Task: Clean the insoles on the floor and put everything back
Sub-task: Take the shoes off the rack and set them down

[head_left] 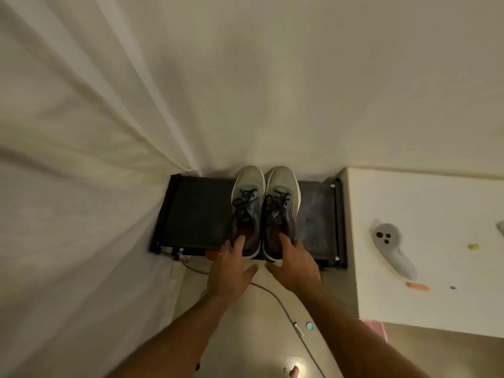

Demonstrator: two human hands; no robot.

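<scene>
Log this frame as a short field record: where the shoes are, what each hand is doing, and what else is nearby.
shoes: left shoe and right shoe side by side, toes away from the camera
support: black low rack by the curtain
left hand: fingers in the left shoe's heel opening
right hand: fingers in the right shoe's heel opening
insoles: none visible on the floor
nearby: white table with a grey controller; cable on the floor
</scene>
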